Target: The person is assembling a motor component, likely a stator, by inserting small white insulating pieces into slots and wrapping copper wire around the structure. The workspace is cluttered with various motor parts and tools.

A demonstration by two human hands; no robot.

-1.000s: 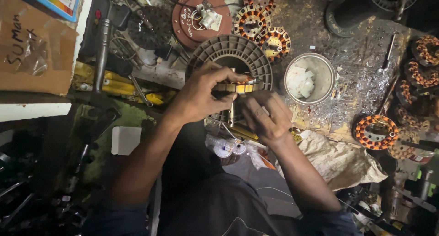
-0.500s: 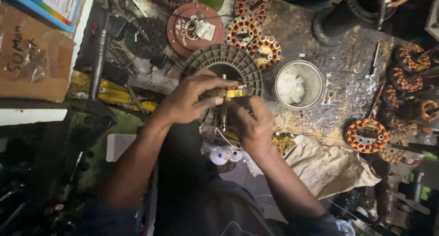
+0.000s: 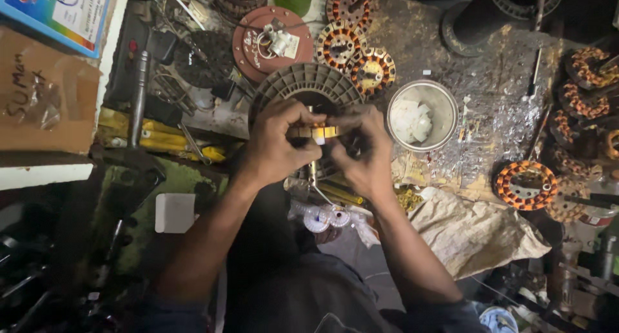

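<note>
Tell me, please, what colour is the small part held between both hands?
Golden yellow part, seen in the head view.

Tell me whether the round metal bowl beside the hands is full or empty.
Partly filled: the metal bowl stands upright with a white crumpled lump lying inside, and bare metal shows around it along the inner wall.

Both hands, left (image 3: 274, 146) and right (image 3: 366, 154), meet fingertip to fingertip, forearms angled inward.

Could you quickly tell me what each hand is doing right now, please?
Left hand: closed, pinching the small yellow part.
Right hand: closed on the same part's other end.
</note>
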